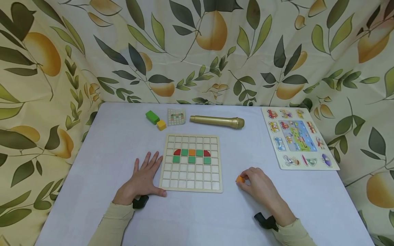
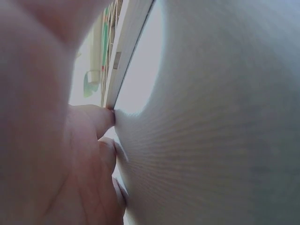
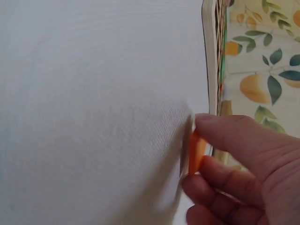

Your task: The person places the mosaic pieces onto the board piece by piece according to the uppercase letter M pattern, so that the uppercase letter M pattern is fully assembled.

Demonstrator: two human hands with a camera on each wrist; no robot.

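A square wooden grid board (image 1: 191, 190) lies on the white table in the head view. Across its upper part run red, green and orange tiles (image 1: 192, 152), with separate green tiles in the row below. My left hand (image 1: 143, 179) rests spread on the table at the board's left side, its thumb by the lower left corner. To the right of the board, my right hand (image 1: 260, 186) pinches a small orange tile (image 3: 197, 152) between thumb and fingers, low over the cloth. The fingertips partly cover that tile.
Behind the board lie a green block (image 1: 152, 117), a yellow block (image 1: 161, 125), a small pattern card (image 1: 176, 117) and a gold microphone-shaped stick (image 1: 217, 121). A picture puzzle board (image 1: 277, 155) sits at the far right. Patterned curtains (image 1: 184, 75) enclose the table.
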